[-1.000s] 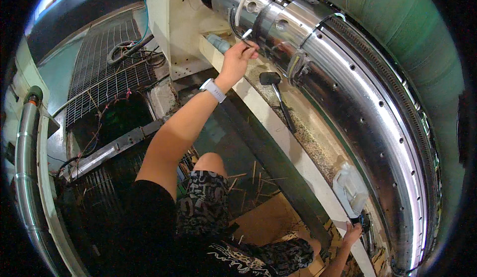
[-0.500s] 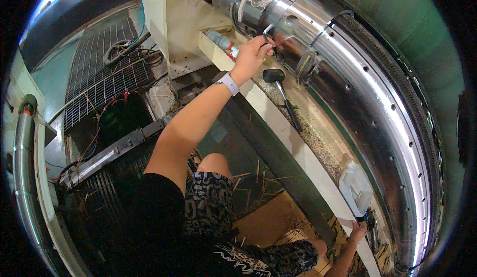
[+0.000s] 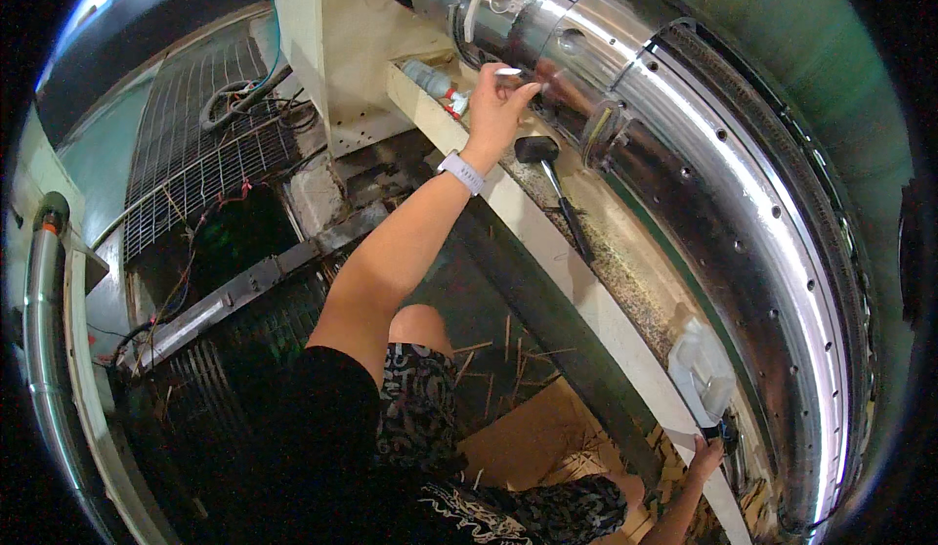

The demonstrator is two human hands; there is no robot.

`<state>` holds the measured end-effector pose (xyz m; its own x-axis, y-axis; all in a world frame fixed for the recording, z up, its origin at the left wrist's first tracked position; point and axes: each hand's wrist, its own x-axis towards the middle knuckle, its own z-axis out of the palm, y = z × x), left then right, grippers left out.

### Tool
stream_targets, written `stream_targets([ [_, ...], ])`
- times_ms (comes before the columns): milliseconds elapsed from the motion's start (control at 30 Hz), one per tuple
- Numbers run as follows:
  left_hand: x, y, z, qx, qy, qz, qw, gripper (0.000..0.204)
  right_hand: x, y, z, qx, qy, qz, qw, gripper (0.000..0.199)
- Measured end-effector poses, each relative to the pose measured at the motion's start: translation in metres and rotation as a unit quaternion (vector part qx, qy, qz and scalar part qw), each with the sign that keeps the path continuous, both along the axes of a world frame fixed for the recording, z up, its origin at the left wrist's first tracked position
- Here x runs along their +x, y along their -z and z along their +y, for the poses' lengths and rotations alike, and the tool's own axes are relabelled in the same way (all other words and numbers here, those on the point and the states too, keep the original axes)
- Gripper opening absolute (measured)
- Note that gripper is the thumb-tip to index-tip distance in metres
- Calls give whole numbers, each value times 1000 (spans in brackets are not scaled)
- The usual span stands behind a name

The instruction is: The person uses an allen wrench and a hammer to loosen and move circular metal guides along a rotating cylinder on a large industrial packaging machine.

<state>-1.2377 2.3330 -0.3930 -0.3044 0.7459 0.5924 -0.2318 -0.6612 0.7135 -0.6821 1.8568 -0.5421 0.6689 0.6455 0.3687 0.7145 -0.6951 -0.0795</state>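
Fingers (image 3: pixel 489 76) of the left hand (image 3: pixel 498 118): thumb spread from the bent forefinger, close to the cylinder. Pale rod (image 3: pixel 507 72): one, short, at those fingers, beside the cylinder; cannot tell whether gripped. Right hand (image 3: pixel 705 461): one, at the ledge's outer edge, fingers by a dark item (image 3: pixel 719 434); grip cannot be told. Cylinder (image 3: pixel 674 120): one, steel, long, with rows of holes. Ledge (image 3: pixel 633 296): one, alongside, bearing one mallet (image 3: pixel 535 149), black-headed; one jug (image 3: pixel 696 359), translucent, near the right hand; one bottle (image 3: pixel 428 78), greyish, near the left. Watch (image 3: pixel 460 174): one, pale strap, left wrist.
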Motion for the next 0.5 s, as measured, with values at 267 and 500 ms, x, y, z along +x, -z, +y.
stream_targets([
  [267,-4,3,-1,58,29,95,993,17,4,6,-3,24,-30,14,999,36],
  [500,12,-1,-1,81,56,-63,993,8,6,12,-2,58,-40,-29,997,33],
])
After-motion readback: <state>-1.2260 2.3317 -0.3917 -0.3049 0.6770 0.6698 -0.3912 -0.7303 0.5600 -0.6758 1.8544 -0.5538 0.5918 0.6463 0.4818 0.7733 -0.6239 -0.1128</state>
